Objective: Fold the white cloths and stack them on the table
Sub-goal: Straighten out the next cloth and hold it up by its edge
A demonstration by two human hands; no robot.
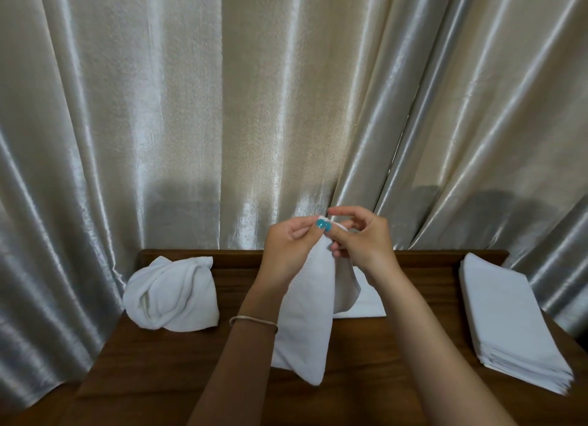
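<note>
A white cloth [304, 324] hangs lengthwise above the middle of the table [366, 362], held up by its top corner, its lower end drooping to the wood. To the left lies a crumpled heap [171, 293] of unfolded white cloths (loosely bunched, full of creases). At the right edge sits a neat stack [512, 324] of folded ones, flat and squared, many layers deep.

Soft frontal light produces glare streaks on the curtain [191, 107]; shadows fall along its base; wide-angle distortion bends its edge folds.
</note>
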